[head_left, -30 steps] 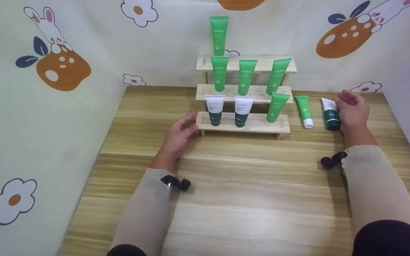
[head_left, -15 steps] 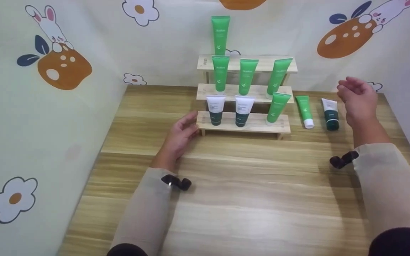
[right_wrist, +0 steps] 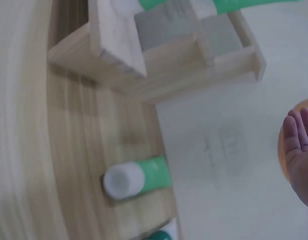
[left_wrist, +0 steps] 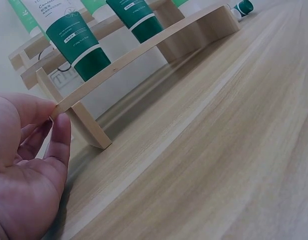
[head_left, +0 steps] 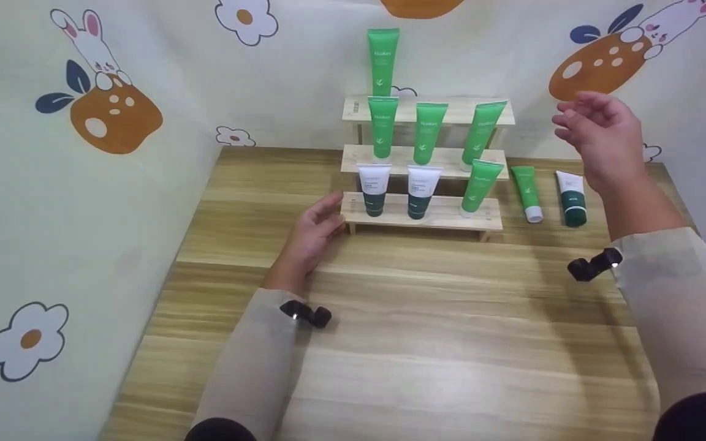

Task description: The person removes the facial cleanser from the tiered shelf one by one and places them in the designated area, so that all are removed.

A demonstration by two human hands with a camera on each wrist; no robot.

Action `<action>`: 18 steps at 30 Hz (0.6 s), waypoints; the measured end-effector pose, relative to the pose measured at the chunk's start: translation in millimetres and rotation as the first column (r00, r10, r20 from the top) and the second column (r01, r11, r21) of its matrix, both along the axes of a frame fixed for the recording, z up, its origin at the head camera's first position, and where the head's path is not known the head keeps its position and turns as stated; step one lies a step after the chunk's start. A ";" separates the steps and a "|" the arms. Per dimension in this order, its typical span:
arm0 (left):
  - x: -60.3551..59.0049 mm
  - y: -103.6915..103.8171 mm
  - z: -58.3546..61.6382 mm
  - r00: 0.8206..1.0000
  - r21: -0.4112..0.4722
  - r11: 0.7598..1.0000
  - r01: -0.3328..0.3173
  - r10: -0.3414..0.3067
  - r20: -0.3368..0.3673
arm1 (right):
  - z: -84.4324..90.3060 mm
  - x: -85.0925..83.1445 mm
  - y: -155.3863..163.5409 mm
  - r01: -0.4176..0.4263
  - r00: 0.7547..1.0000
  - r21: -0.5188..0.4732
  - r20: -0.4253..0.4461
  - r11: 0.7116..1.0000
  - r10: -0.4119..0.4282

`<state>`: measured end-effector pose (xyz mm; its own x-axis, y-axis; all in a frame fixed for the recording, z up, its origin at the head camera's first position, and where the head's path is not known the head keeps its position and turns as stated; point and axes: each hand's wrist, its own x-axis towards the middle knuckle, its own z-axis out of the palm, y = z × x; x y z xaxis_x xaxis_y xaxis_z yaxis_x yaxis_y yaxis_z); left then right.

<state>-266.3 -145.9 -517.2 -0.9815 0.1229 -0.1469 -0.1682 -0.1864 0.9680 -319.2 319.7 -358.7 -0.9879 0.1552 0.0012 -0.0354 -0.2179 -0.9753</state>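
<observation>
Near the desk's far right edge I see my right hand [head_left: 601, 138] raised, fingers loose and empty; the dark green tube [head_left: 572, 198] lies below it, cap toward me. My left hand [head_left: 313, 231] touches the rack [head_left: 451, 214].

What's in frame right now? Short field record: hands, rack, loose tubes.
left hand: left hand touches the left end of the lowest step of the three-step wooden rack, no grip
right hand: right hand raised in the air, fingers relaxed, holding nothing
rack contents: five green tubes, two white-and-dark-green tubes
loose on wooden table: green tube with white cap and white-and-dark-green tube, lying right of the rack
</observation>
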 end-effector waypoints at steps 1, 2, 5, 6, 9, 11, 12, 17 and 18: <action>0.5 -0.1 -0.2 1.000 0.000 1.000 0.000 0.000 -0.002 | 3.8 0.1 -4.2 -0.008 1.000 0.002 -0.008 1.000 0.008; 0.7 -0.2 -0.6 1.000 0.003 1.000 -0.001 0.001 -0.005 | 7.5 0.1 -8.3 -0.016 1.000 -0.001 -0.012 1.000 0.016; 0.5 0.0 -0.9 1.000 0.016 1.000 0.000 0.000 -0.010 | 18.3 -0.4 -18.9 -0.036 0.999 -0.010 -0.041 0.999 0.035; 0.5 0.1 -0.8 1.000 0.020 1.000 0.001 -0.001 -0.007 | 21.7 -0.6 -22.2 -0.042 0.998 -0.014 -0.050 0.999 0.042; 0.0 0.0 -0.2 1.000 0.031 0.999 0.007 -0.007 -0.008 | 32.3 -0.4 -32.0 -0.064 0.994 -0.014 -0.086 0.998 0.062; 0.0 0.1 -0.2 1.000 0.031 0.999 0.011 -0.010 -0.013 | 39.2 0.3 -38.5 -0.077 0.991 -0.015 -0.107 0.997 0.074; 0.1 0.2 -0.1 1.000 0.030 0.999 0.010 -0.010 -0.018 | 42.8 0.7 -42.0 -0.082 0.990 -0.013 -0.117 0.997 0.080; 0.2 0.3 -0.8 1.000 0.025 1.000 0.004 -0.003 -0.031 | 60.3 1.9 -59.4 -0.115 0.978 0.024 -0.174 0.993 0.117; 0.5 0.5 -1.2 1.000 0.023 1.000 0.001 0.000 -0.026 | 63.4 1.8 -62.5 -0.126 0.974 0.038 -0.186 0.991 0.130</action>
